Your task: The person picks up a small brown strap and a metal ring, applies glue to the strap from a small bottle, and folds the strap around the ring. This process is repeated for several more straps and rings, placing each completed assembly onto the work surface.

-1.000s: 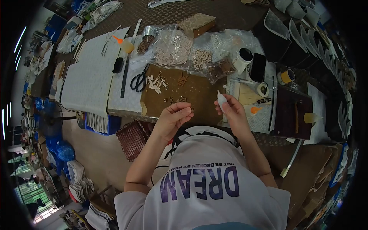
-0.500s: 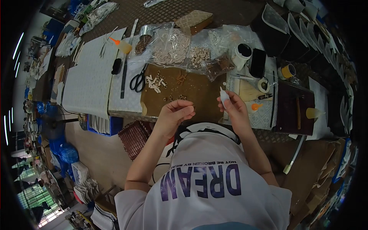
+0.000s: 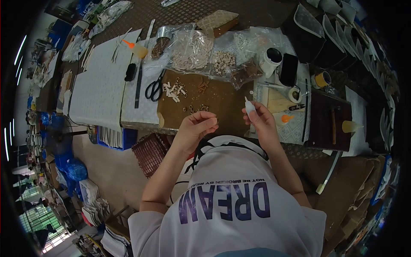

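Over the front edge of a brown work mat (image 3: 229,96), my left hand (image 3: 199,127) is pinched on a tiny metal piece (image 3: 217,121) at its fingertips; its shape is too small to tell. My right hand (image 3: 262,120) is wrapped round a small white glue bottle (image 3: 250,107), nozzle pointing up. Small gold metal pieces (image 3: 201,108) lie just beyond my left hand. Behind them are white strips (image 3: 174,91) and brown strips (image 3: 203,87). An orange cap (image 3: 287,118) lies to the right of my right hand.
Black scissors (image 3: 154,91) lie at the mat's left. Plastic bags of small parts (image 3: 192,51) line its back. A white jar (image 3: 270,61), a black phone (image 3: 288,70) and a tape roll (image 3: 294,95) stand or lie to the right. A yellow bottle (image 3: 139,50) is at back left.
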The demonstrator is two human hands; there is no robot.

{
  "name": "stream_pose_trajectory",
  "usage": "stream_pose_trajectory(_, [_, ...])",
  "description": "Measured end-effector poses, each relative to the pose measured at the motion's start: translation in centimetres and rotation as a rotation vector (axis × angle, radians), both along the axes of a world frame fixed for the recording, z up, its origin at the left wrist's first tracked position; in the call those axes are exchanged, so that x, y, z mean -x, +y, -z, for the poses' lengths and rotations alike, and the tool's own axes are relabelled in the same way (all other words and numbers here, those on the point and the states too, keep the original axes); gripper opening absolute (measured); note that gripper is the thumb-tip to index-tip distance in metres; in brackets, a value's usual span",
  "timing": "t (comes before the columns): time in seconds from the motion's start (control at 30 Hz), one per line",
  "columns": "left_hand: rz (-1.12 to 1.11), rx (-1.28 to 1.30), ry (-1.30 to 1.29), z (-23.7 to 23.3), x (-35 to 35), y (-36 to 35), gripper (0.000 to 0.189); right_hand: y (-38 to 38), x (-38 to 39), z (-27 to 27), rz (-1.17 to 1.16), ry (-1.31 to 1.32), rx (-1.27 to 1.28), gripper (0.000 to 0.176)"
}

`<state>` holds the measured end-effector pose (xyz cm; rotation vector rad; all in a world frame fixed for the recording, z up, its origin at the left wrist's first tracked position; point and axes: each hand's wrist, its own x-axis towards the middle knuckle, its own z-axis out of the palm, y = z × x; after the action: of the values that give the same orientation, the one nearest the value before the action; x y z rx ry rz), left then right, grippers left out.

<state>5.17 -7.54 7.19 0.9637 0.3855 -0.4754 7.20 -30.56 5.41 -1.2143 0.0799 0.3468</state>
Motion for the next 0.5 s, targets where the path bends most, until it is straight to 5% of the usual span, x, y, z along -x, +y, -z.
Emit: stream_pose_trajectory(0.5, [-0.127,0.076,0.024,1.7,0.9,0.3,0.024,0.3,0.0,0.9,-0.008,0.043,-0.113,0.036])
